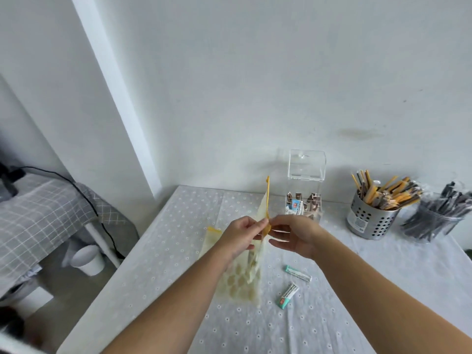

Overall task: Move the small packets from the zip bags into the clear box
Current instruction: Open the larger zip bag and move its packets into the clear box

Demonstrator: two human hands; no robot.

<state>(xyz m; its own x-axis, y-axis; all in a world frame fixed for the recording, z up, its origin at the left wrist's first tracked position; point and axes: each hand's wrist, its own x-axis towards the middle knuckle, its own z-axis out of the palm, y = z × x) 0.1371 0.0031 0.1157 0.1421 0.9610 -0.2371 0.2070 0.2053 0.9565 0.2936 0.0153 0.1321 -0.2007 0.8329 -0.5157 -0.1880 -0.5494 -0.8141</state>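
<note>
A white wall backs a table under a dotted white tablecloth (158, 272), with a bed in grey check off to the far left. The left hand (238, 235) pinches one lip of a yellow-topped zip bag (251, 272), thumb and fingers closed on it, so the bag hangs upright over the cloth. Behind that hand lies a second zip bag (212, 238), partly hidden. The right hand (293, 236) meets the left at the bag's mouth, fingertips closed on the opposite lip, likely to pull the seal apart. Just below the right hand, two teal-ended packets (297, 273) lie on the cloth. Beyond it stands the clear box (305, 187), lid raised and some packets already inside. Further right are a perforated steel holder (367, 218) of sticks and a clear tub (431, 221).
</note>
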